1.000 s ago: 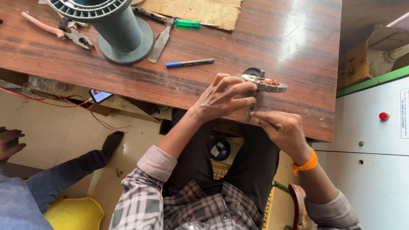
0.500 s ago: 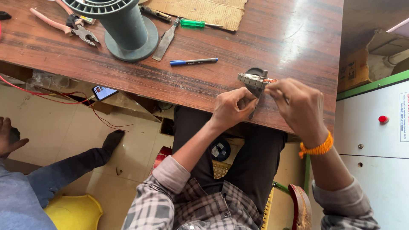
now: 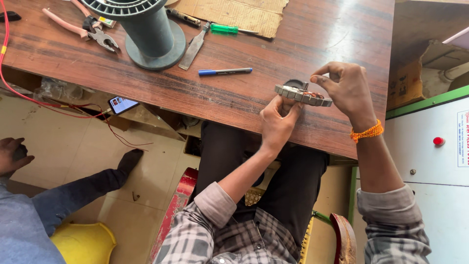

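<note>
Gripping the toothed motor stator [image 3: 303,95] from below near the wooden table's [image 3: 234,98] front edge, the left hand [image 3: 277,120] holds it edge-on, long axis running left-right, while the right hand [image 3: 344,88] pinches closed just above its right end.

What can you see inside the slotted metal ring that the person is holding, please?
Inside the slotted metal ring, held by the left hand, reddish-brown windings show. The right hand pinches above it. A dark part sits behind; the ring's far inside is hidden.
</note>
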